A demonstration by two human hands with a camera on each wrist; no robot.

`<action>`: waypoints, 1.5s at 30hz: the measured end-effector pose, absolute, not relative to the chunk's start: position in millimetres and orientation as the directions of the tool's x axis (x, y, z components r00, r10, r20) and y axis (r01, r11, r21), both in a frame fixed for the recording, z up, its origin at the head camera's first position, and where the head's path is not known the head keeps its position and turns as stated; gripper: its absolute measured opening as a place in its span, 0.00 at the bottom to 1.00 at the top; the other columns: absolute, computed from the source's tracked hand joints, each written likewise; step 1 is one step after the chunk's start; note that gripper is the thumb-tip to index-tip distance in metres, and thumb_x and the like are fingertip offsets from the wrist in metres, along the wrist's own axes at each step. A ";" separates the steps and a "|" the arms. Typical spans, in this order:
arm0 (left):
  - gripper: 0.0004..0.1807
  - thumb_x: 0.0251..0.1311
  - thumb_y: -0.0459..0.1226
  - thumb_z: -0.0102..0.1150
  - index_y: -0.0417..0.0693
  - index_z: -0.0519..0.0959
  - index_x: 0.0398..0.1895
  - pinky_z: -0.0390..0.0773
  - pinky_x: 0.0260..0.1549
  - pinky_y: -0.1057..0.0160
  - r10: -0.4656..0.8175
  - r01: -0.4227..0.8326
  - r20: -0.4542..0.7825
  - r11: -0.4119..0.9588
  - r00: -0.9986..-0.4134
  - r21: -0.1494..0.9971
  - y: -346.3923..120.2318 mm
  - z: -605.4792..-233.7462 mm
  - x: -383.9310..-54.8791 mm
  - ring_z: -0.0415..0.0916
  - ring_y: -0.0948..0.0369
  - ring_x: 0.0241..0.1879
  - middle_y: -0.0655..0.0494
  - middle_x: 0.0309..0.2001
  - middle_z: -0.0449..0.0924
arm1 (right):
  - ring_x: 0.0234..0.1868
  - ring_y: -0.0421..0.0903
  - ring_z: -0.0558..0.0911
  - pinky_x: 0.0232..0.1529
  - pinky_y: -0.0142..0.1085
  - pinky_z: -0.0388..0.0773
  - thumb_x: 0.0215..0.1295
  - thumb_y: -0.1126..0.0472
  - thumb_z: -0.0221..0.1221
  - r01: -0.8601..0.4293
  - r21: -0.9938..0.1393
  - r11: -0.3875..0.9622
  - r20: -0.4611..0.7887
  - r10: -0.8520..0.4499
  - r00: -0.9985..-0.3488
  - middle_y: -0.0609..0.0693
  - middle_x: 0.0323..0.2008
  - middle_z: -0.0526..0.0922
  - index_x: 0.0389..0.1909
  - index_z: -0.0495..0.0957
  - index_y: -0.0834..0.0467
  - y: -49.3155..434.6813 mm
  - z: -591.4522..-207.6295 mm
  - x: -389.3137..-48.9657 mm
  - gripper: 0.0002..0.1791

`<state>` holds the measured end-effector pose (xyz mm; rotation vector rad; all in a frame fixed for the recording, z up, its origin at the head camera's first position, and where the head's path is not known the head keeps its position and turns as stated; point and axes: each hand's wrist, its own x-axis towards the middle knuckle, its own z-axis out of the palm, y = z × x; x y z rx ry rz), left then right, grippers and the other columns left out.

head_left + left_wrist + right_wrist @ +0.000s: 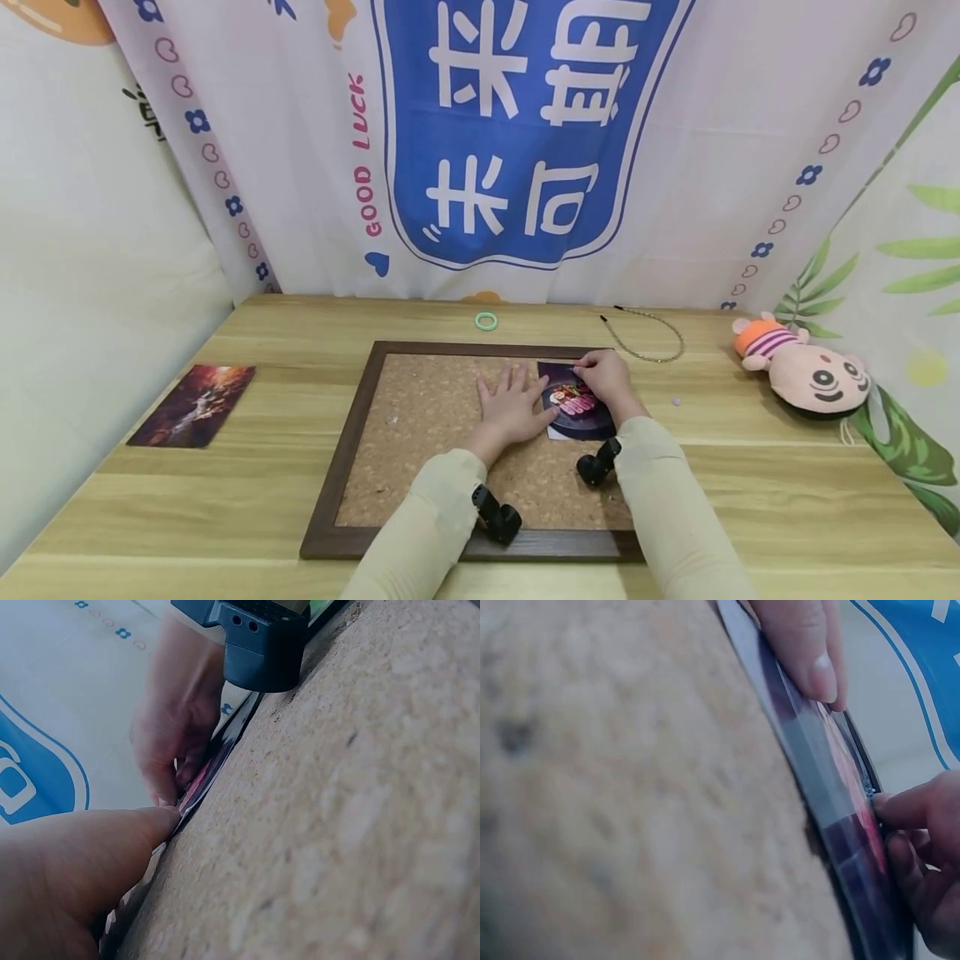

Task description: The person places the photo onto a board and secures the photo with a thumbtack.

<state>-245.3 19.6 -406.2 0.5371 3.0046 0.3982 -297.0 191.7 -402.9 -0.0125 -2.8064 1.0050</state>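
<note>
A glossy food picture, dark with a pink and white dish on it, lies at the upper right of a cork board in a brown frame. My left hand is spread on the cork, its thumb and forefinger at the picture's left edge. At the picture's upper part, my right hand has its thumb and forefinger pinched together. By those fingertips a tiny bluish thing shows, mostly hidden; I cannot tell its kind. A white corner sticks out under the picture's lower left.
Left of the board lies a reddish landscape picture. Behind it are a green ring and a thin beaded band. A tiny purple piece and a plush doll lie to the right. A printed curtain hangs behind.
</note>
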 end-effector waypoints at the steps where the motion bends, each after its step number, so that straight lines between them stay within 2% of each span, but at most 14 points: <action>1: 0.33 0.55 0.61 0.37 0.65 0.55 0.64 0.31 0.51 0.38 0.348 0.331 -0.019 0.906 -0.937 0.264 19.6 -406.0 -245.2 0.33 0.51 0.64 0.52 0.66 0.41 | 0.29 0.50 0.74 0.32 0.40 0.69 0.51 0.63 0.60 -0.044 -0.623 0.781 0.144 0.060 -0.988 0.53 0.24 0.79 0.22 0.79 0.63 191.7 -402.6 -297.4 0.06; 8: 0.32 0.55 0.61 0.38 0.64 0.55 0.64 0.31 0.50 0.38 0.344 0.325 -0.026 0.906 -0.939 0.272 18.8 -405.7 -245.5 0.33 0.51 0.63 0.51 0.66 0.40 | 0.29 0.49 0.75 0.31 0.40 0.70 0.52 0.62 0.59 -0.051 -0.642 0.765 0.130 0.043 -0.991 0.54 0.26 0.79 0.26 0.80 0.64 192.4 -403.6 -295.7 0.07; 14: 0.32 0.55 0.61 0.37 0.64 0.55 0.64 0.30 0.50 0.38 0.355 0.335 -0.025 0.901 -0.935 0.276 19.1 -405.8 -245.4 0.32 0.51 0.63 0.51 0.66 0.41 | 0.30 0.50 0.75 0.32 0.41 0.70 0.55 0.58 0.57 -0.113 -0.658 0.745 0.213 0.040 -0.976 0.54 0.27 0.79 0.27 0.80 0.63 194.2 -409.1 -291.9 0.11; 17: 0.32 0.55 0.61 0.37 0.64 0.55 0.64 0.30 0.50 0.38 0.355 0.336 -0.019 0.900 -0.935 0.278 19.1 -405.4 -245.0 0.32 0.50 0.63 0.51 0.66 0.41 | 0.32 0.50 0.76 0.34 0.42 0.70 0.55 0.60 0.56 -0.145 -0.657 0.740 0.254 0.037 -0.966 0.55 0.29 0.80 0.30 0.80 0.63 193.8 -411.5 -291.3 0.10; 21: 0.32 0.55 0.60 0.37 0.63 0.56 0.63 0.31 0.50 0.37 0.355 0.337 -0.013 0.899 -0.935 0.281 18.6 -406.0 -245.3 0.33 0.50 0.63 0.50 0.66 0.42 | 0.29 0.49 0.75 0.31 0.41 0.70 0.55 0.62 0.57 -0.140 -0.680 0.720 0.256 0.054 -0.965 0.55 0.27 0.78 0.35 0.78 0.64 192.7 -414.0 -291.3 0.10; 26: 0.32 0.55 0.60 0.38 0.63 0.56 0.63 0.30 0.50 0.38 0.355 0.335 -0.017 0.897 -0.935 0.288 18.4 -405.7 -244.3 0.32 0.50 0.63 0.50 0.66 0.42 | 0.23 0.46 0.72 0.25 0.36 0.67 0.53 0.64 0.58 -0.133 -0.692 0.709 0.261 0.074 -0.963 0.51 0.20 0.76 0.27 0.77 0.62 192.2 -415.5 -292.1 0.05; 30: 0.32 0.55 0.60 0.38 0.63 0.56 0.63 0.29 0.50 0.37 0.355 0.335 -0.017 0.895 -0.935 0.296 18.7 -405.6 -244.7 0.32 0.50 0.63 0.50 0.66 0.41 | 0.23 0.46 0.72 0.26 0.36 0.67 0.53 0.63 0.59 -0.134 -0.676 0.725 0.270 0.075 -0.960 0.50 0.21 0.77 0.23 0.78 0.61 192.1 -414.8 -292.9 0.05; 45: 0.32 0.55 0.60 0.38 0.63 0.56 0.63 0.30 0.50 0.38 0.358 0.340 -0.010 0.894 -0.934 0.291 17.6 -406.0 -244.7 0.33 0.50 0.63 0.50 0.66 0.42 | 0.25 0.48 0.75 0.29 0.41 0.69 0.52 0.65 0.58 -0.095 -0.619 0.780 0.233 0.067 -0.970 0.53 0.22 0.79 0.22 0.79 0.62 186.7 -407.2 -291.1 0.05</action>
